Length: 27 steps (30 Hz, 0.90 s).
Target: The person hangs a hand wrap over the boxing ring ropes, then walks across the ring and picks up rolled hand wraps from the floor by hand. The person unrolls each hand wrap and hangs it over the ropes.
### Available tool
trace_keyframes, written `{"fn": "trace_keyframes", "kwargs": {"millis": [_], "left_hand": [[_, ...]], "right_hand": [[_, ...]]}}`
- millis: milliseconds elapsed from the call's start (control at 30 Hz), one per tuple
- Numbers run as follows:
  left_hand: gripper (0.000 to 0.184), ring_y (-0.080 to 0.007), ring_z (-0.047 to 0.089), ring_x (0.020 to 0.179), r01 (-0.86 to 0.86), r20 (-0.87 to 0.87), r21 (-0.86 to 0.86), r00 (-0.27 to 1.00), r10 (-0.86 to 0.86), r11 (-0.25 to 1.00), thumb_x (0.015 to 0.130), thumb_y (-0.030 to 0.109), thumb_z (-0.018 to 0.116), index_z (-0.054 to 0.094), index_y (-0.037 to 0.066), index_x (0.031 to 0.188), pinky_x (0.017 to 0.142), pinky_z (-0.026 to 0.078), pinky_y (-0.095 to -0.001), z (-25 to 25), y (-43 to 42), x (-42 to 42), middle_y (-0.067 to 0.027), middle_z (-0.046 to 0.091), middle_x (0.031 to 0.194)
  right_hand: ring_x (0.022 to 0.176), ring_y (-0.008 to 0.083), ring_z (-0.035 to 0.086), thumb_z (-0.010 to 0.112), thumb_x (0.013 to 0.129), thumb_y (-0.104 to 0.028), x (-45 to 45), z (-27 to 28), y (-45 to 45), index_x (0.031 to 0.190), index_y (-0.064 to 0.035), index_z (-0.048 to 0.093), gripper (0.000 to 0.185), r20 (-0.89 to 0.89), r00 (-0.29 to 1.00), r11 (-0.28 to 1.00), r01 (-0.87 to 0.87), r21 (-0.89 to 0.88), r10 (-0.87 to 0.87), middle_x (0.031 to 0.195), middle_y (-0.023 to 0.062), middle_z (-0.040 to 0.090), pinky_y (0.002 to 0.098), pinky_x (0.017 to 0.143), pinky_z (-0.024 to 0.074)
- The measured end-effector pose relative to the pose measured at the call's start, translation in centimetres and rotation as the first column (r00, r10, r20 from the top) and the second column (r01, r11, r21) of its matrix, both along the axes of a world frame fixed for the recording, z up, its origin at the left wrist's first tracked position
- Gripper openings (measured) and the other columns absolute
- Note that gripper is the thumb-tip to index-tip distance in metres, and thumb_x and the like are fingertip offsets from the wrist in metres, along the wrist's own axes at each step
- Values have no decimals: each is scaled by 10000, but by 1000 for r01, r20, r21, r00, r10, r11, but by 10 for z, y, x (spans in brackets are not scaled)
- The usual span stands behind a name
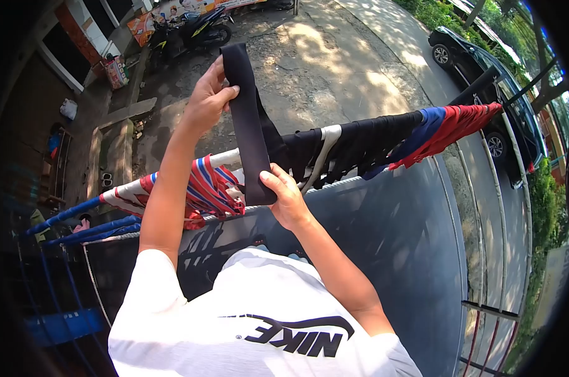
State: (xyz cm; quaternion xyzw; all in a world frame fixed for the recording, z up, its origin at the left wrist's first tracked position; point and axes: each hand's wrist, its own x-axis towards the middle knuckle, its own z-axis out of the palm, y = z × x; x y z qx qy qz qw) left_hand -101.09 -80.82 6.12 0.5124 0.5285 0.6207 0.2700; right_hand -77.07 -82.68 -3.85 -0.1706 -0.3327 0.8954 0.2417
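A long black hand wrap (250, 125) is stretched between my two hands, above a padded ring rope. My left hand (210, 94) is raised and closed on its upper end, with the thumb pressed on the cloth. Lower down, my right hand (287, 197) pinches the same wrap near its bottom fold. Behind it, several black wraps (366, 147) hang over the rope to the right. Red-and-blue striped wraps (203, 188) hang at the left. Further right are a blue wrap (430, 119) and red wraps (460, 129).
A dark ring floor (391, 251) lies below me, bounded by white ropes (479, 232) on the right and blue ropes (77, 210) on the left. Beyond stand a motorcycle (193, 32) and a dark car (485, 69), on concrete ground (335, 69).
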Motion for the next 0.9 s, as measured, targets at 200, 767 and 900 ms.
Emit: {"fn": "trace_keyframes", "kwargs": {"millis": [200, 767, 900], "left_hand": [[684, -27, 585, 829, 166, -184, 183, 974, -133, 969, 942, -71, 528, 313, 84, 1574, 648, 476, -179, 78, 20, -37, -38, 608, 1276], [786, -64, 494, 651, 252, 323, -605, 945, -57, 755, 943, -38, 554, 141, -22, 1611, 594, 445, -223, -82, 34, -73, -68, 598, 1060], [885, -76, 495, 637, 333, 397, -655, 915, -66, 678, 946, -46, 542, -34, -4, 1616, 599, 461, -232, -109, 35, -72, -104, 640, 1318]], "right_hand": [[1080, 288, 696, 574, 1015, -292, -23, 54, 17, 1293, -4, 511, 405, -189, 982, 999, -21, 40, 28, 1183, 185, 651, 409, 863, 631], [861, 210, 709, 677, 958, -288, -5, -8, 10, 1224, 4, 535, 419, 321, 947, 999, -10, 35, -2, 1049, 161, 693, 366, 815, 607], [1015, 238, 689, 679, 961, -269, 7, -31, 19, 1255, 2, 534, 425, 409, 912, 997, -55, 61, 25, 1137, 145, 654, 403, 854, 603]]}}
